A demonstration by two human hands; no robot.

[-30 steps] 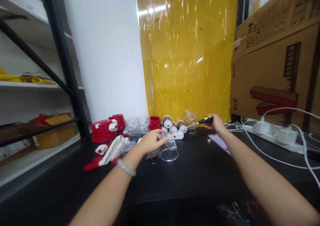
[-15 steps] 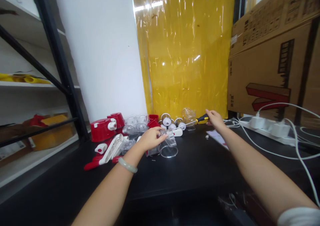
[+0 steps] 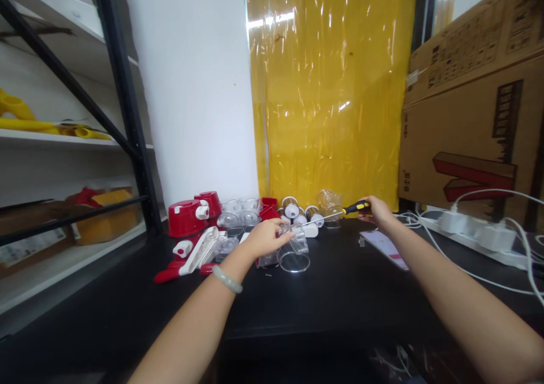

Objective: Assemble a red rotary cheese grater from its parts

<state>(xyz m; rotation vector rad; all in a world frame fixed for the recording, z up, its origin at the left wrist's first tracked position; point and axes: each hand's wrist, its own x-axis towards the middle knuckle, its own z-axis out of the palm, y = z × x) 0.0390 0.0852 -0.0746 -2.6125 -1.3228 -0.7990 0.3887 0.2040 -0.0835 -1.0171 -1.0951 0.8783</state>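
Note:
My left hand (image 3: 266, 238) grips a clear plastic cup (image 3: 293, 251) that lies tilted on the black table (image 3: 340, 299); a pale green bangle (image 3: 227, 279) sits on that wrist. My right hand (image 3: 379, 210) holds a screwdriver (image 3: 345, 210) by its black and yellow handle. The metal shaft points left toward the top of the cup. Whether the tip touches the cup cannot be made out.
Red and white plastic parts (image 3: 191, 231) and more clear cups (image 3: 238, 217) are heaped behind the left hand. A sheet of paper (image 3: 385, 248) lies right of the cup. A white power strip (image 3: 471, 234) with cables lies at right under a cardboard box (image 3: 471, 123). A shelf rack (image 3: 76, 146) stands left.
Both hands keep their hold and stay almost still. The view has shifted slightly, so everything sits a little further right in the picture.

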